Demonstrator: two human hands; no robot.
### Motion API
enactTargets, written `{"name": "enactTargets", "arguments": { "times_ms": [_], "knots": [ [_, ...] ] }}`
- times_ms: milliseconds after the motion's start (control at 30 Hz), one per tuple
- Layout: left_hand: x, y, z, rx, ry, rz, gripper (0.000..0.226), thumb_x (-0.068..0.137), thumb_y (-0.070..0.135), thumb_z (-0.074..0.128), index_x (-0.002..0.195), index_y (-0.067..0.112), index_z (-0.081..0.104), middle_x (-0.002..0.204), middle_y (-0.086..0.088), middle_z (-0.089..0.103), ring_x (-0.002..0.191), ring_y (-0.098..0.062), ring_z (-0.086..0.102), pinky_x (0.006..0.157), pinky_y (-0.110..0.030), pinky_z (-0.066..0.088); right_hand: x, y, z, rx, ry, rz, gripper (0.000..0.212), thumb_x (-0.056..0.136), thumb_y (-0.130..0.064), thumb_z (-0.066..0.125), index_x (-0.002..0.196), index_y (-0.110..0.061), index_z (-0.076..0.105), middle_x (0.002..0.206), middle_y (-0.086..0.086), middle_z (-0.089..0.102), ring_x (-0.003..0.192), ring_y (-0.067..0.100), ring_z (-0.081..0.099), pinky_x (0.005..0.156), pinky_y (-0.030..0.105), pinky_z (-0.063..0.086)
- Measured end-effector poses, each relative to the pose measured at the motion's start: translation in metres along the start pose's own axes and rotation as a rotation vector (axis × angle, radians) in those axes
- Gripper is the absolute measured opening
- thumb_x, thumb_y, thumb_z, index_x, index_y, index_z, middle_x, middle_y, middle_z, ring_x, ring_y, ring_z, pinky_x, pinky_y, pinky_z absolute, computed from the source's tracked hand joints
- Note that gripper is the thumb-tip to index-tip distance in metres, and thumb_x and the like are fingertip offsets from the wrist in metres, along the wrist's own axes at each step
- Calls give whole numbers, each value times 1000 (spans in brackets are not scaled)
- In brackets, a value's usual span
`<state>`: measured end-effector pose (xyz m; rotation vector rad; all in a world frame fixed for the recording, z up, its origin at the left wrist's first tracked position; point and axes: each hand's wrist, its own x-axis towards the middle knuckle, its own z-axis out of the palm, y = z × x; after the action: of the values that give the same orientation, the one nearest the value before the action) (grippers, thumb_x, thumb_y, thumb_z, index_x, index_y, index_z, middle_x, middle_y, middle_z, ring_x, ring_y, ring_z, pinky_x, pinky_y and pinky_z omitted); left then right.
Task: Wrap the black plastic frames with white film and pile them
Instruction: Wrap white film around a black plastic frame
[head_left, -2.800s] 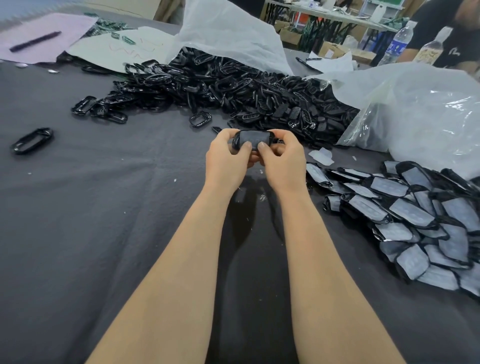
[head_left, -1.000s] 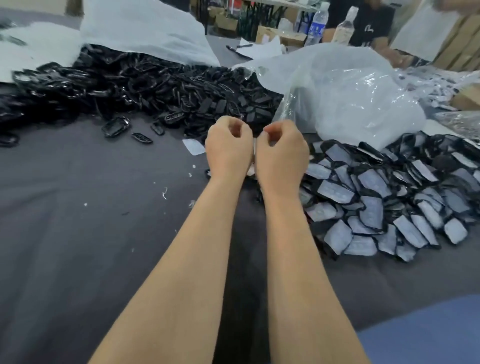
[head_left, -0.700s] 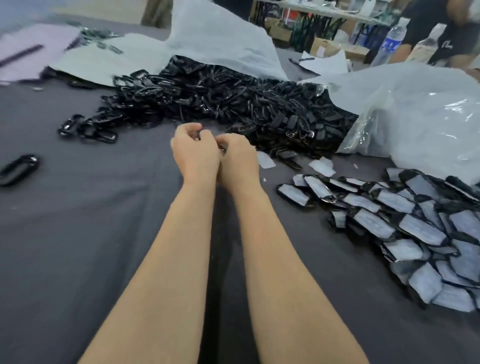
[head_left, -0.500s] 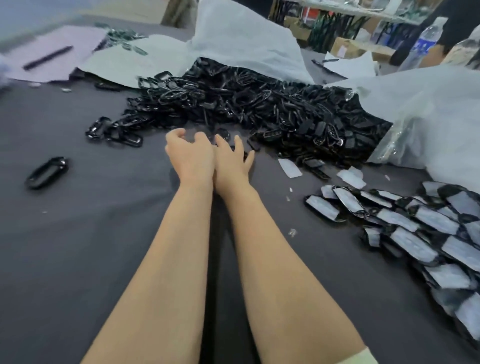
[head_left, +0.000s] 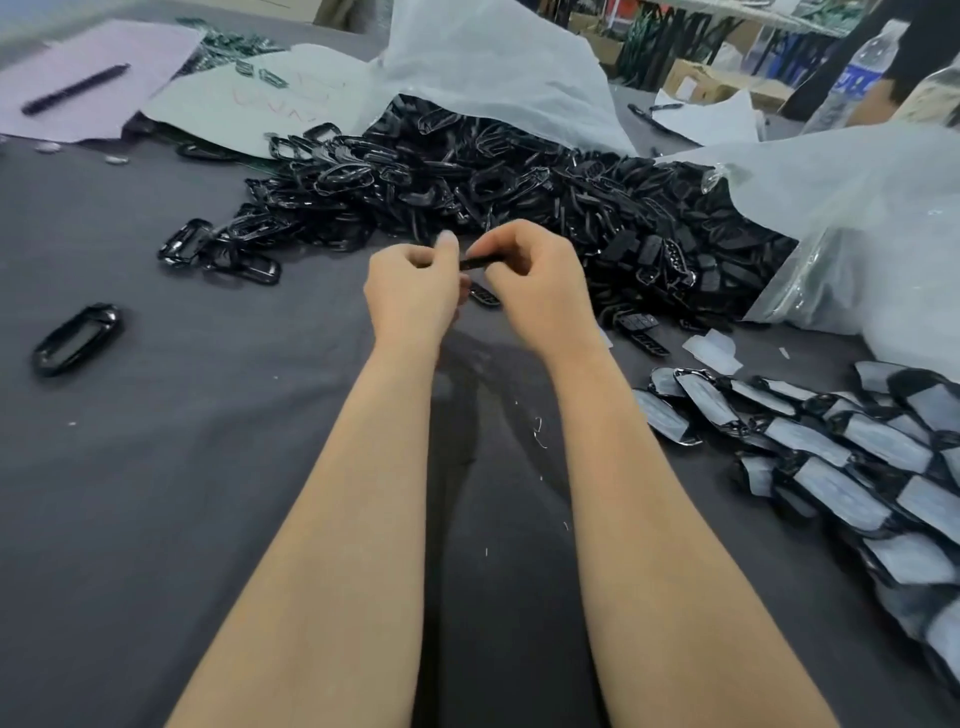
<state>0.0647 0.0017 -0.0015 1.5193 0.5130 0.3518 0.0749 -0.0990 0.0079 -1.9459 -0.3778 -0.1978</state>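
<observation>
Two hands share one small black plastic frame (head_left: 480, 262), held edge-on just before the loose heap of bare black frames (head_left: 493, 192): the left hand (head_left: 410, 293) and the right hand (head_left: 537, 291) each pinch an end, likely to orient it for film. White-filmed frames (head_left: 831, 452) lie piled at right.

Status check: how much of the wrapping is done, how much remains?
Done: a pile of wrapped frames lies on the right. In hand: the left hand and right hand pinch one bare black frame, no film on it yet. Remaining: the large heap of unwrapped frames behind the hands, plus a stray frame at far left.
</observation>
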Motion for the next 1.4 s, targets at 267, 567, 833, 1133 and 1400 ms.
{"name": "enactTargets", "arguments": {
  "times_ms": [267,567,833,1133,1400],
  "knots": [
    [-4,-2,0,-394,169,-52,20,97,6,46,112,18,50,79,1,66,63,-8,63,54,-20,51,1,25,15,-576,29,228,33,92,-29,58,121,-14,62,124,9,58,116,27,51,99,32,39],
    [-11,0,-5,-518,213,-117,15,99,9,42,89,19,49,79,1,68,65,-8,66,54,-19,51,-7,19,8,-92,204,275,14,97,-14,50,95,-6,61,90,6,66,79,14,59,70,20,43],
    [-40,-3,17,-341,103,-21,15,98,10,43,90,20,49,80,1,70,46,1,57,45,-15,42,-35,6,-38,541,113,404,14,99,-16,51,87,-17,58,61,-4,68,52,3,60,55,17,51],
    [-76,-14,33,-287,-33,140,16,99,7,42,92,21,48,90,-4,70,66,-8,67,72,-27,55,-64,9,-50,132,353,227,4,90,-14,61,87,-14,60,70,-1,67,66,10,65,70,27,54],
    [-88,-25,35,-98,-179,294,13,96,11,52,95,24,51,102,-1,67,98,-12,65,91,-36,54,-71,11,-39,-190,350,71,11,90,-22,64,84,-13,62,68,-12,57,63,2,52,61,12,38]
  ]
}}
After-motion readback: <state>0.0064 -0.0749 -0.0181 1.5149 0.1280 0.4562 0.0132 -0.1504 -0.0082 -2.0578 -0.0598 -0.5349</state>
